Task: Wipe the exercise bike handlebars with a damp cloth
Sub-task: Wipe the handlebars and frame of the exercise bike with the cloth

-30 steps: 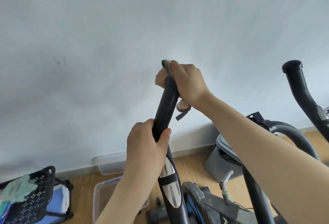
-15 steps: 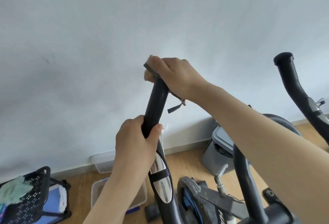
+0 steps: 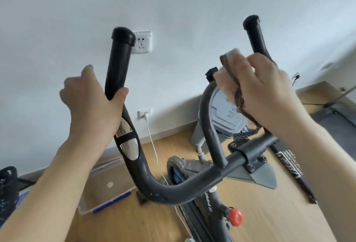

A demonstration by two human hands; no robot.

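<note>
Left hand [image 3: 92, 111]; right hand [image 3: 269, 95]; forearms [image 3: 57, 174] bare

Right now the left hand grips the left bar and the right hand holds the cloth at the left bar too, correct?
No. In the head view the right hand holds the cloth at the right bar, not the left. The left hand does grip the left bar.
</note>
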